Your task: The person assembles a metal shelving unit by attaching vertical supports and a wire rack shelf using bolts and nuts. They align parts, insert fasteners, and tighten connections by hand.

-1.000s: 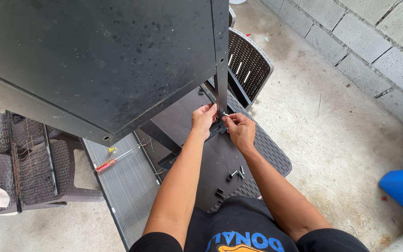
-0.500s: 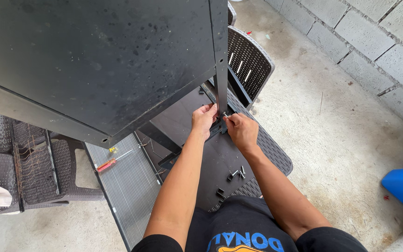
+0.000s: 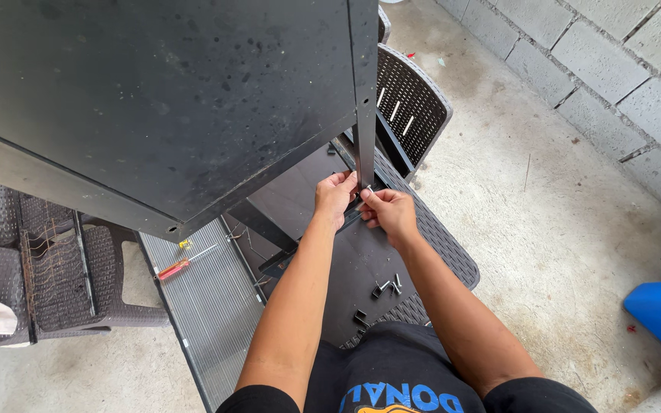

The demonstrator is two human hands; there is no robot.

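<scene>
Black metal panel [image 3: 162, 107] stands tilted over the work, and its thin corner leg [image 3: 364, 115] comes down between both hands. The left hand [image 3: 335, 197] is closed around the lower end of the leg, and the right hand [image 3: 389, 214], just beside it, pinches a small fastener [image 3: 366, 192] against it. I judge this joint is not finished yet; some small brackets [image 3: 385, 287] lie loose nearer the body, below the right hand. Compared with one second ago, both hands keep almost the same place and grip.
</scene>
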